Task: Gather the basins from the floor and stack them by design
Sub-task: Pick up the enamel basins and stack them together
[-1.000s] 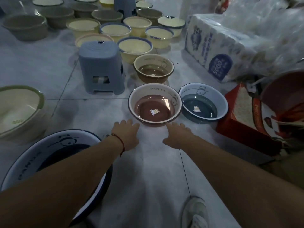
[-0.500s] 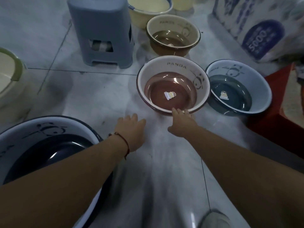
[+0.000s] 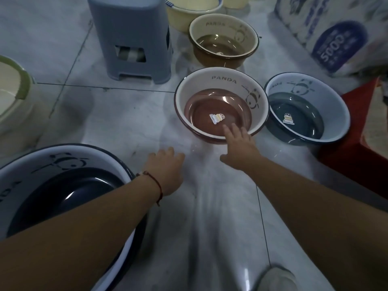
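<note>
A: On the pale tiled floor (image 3: 130,114), just ahead of the right hand (image 3: 239,150), sits the reddish-brown panda basin (image 3: 218,82). Where exactly is the hand against it?

B: The fingers (image 3: 232,131) reach over the near rim, spread and flat, their tips above the inner wall close to the small sticker (image 3: 216,118) on the bottom. The hand is open, gripping nothing; whether the palm touches the rim I cannot tell.

A: And the left hand (image 3: 165,169)?

B: Also open, palm down over bare floor, to the left of that basin and apart from it. A red cord bracelet (image 3: 156,185) circles the wrist.

A: What lies around the basin?

B: Just to its right, almost rim to rim, a blue-grey panda basin (image 3: 336,97). Behind it, a tan-brown panda basin (image 3: 212,24), and behind that a cream basin (image 3: 178,16) cut by the top edge. A blue-grey plastic stool (image 3: 130,30) stands to the left of those.

A: Nearer the person?

B: A large dark-blue panda basin (image 3: 100,158) under the left forearm, a green-rimmed basin (image 3: 23,82) at the far left, a red box (image 3: 354,152) on the right, a printed package (image 3: 336,38) top right, and a shoe (image 3: 277,279) at the bottom.
</note>
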{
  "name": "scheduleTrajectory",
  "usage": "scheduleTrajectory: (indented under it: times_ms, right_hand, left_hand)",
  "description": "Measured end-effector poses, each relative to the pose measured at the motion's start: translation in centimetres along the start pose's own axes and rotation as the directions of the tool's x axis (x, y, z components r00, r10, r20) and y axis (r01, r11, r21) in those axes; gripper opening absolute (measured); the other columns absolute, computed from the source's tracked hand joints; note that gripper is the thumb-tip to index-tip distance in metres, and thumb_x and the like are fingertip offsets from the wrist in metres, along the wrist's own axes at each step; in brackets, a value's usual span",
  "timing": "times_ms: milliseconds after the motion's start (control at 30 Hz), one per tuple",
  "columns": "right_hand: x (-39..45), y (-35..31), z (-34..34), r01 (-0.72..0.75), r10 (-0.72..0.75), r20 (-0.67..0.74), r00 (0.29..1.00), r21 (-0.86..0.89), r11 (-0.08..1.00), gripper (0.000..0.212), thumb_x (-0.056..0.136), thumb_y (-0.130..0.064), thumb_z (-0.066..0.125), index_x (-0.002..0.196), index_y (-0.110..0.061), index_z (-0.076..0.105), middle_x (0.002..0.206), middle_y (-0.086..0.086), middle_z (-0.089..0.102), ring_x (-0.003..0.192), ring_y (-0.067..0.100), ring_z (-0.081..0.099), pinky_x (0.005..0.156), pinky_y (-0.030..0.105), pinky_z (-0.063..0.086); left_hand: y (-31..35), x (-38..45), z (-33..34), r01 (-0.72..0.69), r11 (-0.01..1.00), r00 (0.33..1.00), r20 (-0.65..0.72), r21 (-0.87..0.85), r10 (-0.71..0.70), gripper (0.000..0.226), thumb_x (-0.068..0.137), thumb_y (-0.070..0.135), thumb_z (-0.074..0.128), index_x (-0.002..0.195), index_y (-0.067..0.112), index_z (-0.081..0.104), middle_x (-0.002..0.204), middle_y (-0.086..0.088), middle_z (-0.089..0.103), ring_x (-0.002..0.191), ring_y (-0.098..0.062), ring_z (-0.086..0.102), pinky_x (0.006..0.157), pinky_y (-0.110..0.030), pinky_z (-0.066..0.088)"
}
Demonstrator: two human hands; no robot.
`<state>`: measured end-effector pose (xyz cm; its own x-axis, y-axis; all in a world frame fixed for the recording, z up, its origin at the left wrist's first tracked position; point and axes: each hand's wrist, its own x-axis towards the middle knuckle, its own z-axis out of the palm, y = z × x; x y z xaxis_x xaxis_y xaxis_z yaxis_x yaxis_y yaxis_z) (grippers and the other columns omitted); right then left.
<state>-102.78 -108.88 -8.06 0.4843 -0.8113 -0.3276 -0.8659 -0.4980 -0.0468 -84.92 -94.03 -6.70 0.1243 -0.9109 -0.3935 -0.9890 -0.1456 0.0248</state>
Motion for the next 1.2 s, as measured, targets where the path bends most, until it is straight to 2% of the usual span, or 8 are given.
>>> scheduleTrajectory:
  times_ms: [267, 400, 467, 533, 633, 867, 1000, 1200]
  right_hand:
    - [-0.5, -0.8, 1.7, 0.079, -0.079, -0.008, 0.997, 0.049, 0.996, 0.029, 0.084, -0.046, 0.054, 0.094, -0.025, 0.07, 0.099, 0.002, 0.07, 0.107, 0.026, 0.059, 0.101, 0.037, 0.032]
    - [-1.8, 1.9, 2.8, -0.29, 0.289, -0.202, 0.936, 0.025, 0.957, 0.059, 0.079, -0.045, 0.061, 0.133, -0.022, 0.051, 0.142, 0.01, 0.045, 0.136, 0.034, 0.034, 0.112, 0.051, 0.023]
    - [-2.9, 3.5, 3.1, -0.582, 0.605, -0.024, 0.796, 0.249, 0.774, 0.087, 0.077, -0.04, 0.066, 0.15, -0.02, 0.022, 0.157, 0.012, 0.02, 0.142, 0.039, 0.021, 0.111, 0.057, 0.023]
    - [-4.0, 4.0, 2.9, -0.744, 0.733, 0.362, 0.576, 0.604, 0.286, 0.093, 0.081, -0.029, 0.07, 0.153, -0.016, 0.014, 0.153, 0.016, 0.029, 0.134, 0.037, 0.037, 0.099, 0.051, 0.042]
    - [-5.4, 3.7, 3.0, -0.718, 0.545, 0.667, 0.507, 0.677, -0.161, 0.03, 0.087, -0.004, 0.061, 0.117, -0.003, 0.056, 0.091, 0.01, 0.062, 0.077, 0.024, 0.06, 0.051, 0.03, 0.054]
    - [-4.9, 2.7, -0.8, -0.679, 0.44, 0.722, 0.533, 0.676, -0.287, 0.016, 0.083, 0.009, 0.058, 0.077, -0.006, 0.056, 0.074, 0.007, 0.057, 0.053, 0.019, 0.061, 0.031, 0.023, 0.047]
    - [-6.8, 3.0, -6.0, -0.677, 0.433, 0.711, 0.555, 0.688, -0.262, 0.013, 0.081, 0.009, 0.062, 0.082, -0.003, 0.058, 0.081, 0.01, 0.059, 0.062, 0.02, 0.062, 0.035, 0.029, 0.052]
    - [-13.2, -0.3, -13.6, -0.625, 0.297, 0.61, 0.735, 0.779, -0.054, 0.023, 0.089, 0.007, 0.052, 0.108, -0.005, 0.056, 0.09, 0.013, 0.061, 0.073, 0.023, 0.06, 0.039, 0.026, 0.054]
  left_hand:
    - [-2.7, -0.4, 0.4, 0.03, 0.998, 1.0, 0.005, -0.054, -0.03, 0.059, 0.093, 0.044, 0.047, 0.146, 0.022, 0.032, 0.14, -0.011, 0.042, 0.121, -0.03, 0.048, 0.102, -0.044, 0.042]
    - [-2.8, -0.7, 0.2, 0.088, 0.982, 0.996, 0.026, -0.165, -0.085, 0.053, 0.095, 0.046, 0.046, 0.141, 0.022, 0.037, 0.128, -0.01, 0.051, 0.114, -0.029, 0.053, 0.097, -0.044, 0.046]
    - [-2.4, -1.0, 0.3, 0.117, 0.947, 0.992, 0.083, -0.299, -0.096, 0.049, 0.096, 0.047, 0.046, 0.138, 0.024, 0.038, 0.123, -0.008, 0.056, 0.107, -0.027, 0.057, 0.093, -0.043, 0.049]
    - [-2.0, -1.1, 0.7, 0.143, 0.899, 0.984, 0.158, -0.415, -0.083, 0.048, 0.097, 0.046, 0.048, 0.138, 0.025, 0.036, 0.122, -0.006, 0.06, 0.105, -0.025, 0.06, 0.093, -0.042, 0.05]
    - [-1.0, -1.3, 0.7, 0.175, 0.799, 0.972, 0.233, -0.575, -0.046, 0.056, 0.096, 0.037, 0.055, 0.144, 0.021, 0.031, 0.134, -0.004, 0.055, 0.116, -0.024, 0.056, 0.096, -0.032, 0.045]
    - [0.0, -0.2, -1.3, 0.241, 0.473, 0.961, 0.143, -0.847, -0.235, 0.066, 0.092, 0.019, 0.061, 0.148, 0.016, 0.026, 0.127, -0.012, 0.055, 0.116, -0.03, 0.055, 0.083, -0.024, 0.038]
    - [-1.9, -1.0, -6.3, 0.132, 0.377, 0.954, 0.014, -0.917, -0.3, 0.083, 0.093, 0.04, 0.059, 0.155, 0.022, 0.007, 0.141, -0.012, 0.048, 0.125, -0.03, 0.051, 0.092, -0.028, 0.039]
    - [-8.3, -8.2, -11.4, 0.077, 0.338, 0.876, -0.098, -0.938, -0.473, 0.072, 0.08, 0.024, 0.067, 0.145, 0.013, 0.038, 0.123, -0.002, 0.055, 0.106, -0.023, 0.057, 0.087, -0.029, 0.043]
